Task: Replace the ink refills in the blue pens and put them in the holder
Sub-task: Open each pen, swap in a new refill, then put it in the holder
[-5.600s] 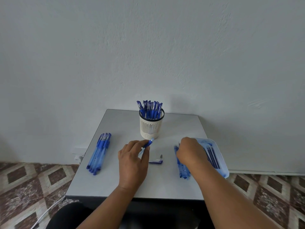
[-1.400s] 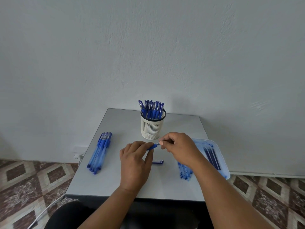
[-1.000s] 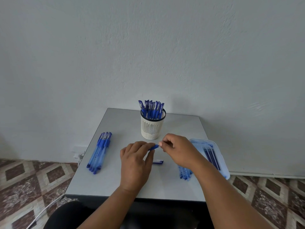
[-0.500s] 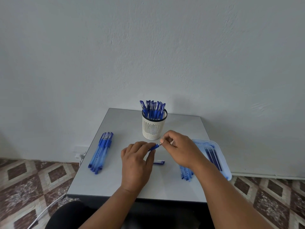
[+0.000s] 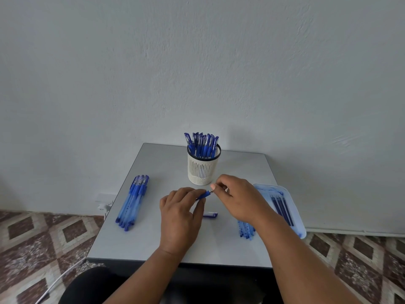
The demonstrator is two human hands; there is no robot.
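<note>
A cream slotted plastic holder (image 5: pixel 202 170) stood upright near the table's far edge, packed with capped blue pens (image 5: pixel 202 143). A pale blue plastic tray (image 5: pixel 294 210) at the right edge held 4 dark refills (image 5: pixel 281 208). On the grey square table (image 5: pixel 166 242), a row of blue pens (image 5: pixel 132 201) lay at the left, clear blue barrels (image 5: pixel 245 230) beside the tray, a small blue cap (image 5: pixel 210 214) in the middle. The left hand (image 5: pixel 179 218) gripped a blue pen barrel (image 5: pixel 203 195); the right hand (image 5: pixel 238 199) pinched its tip. Behind stood a pale plastered wall; below, patterned floor tiles (image 5: pixel 32 235)
</note>
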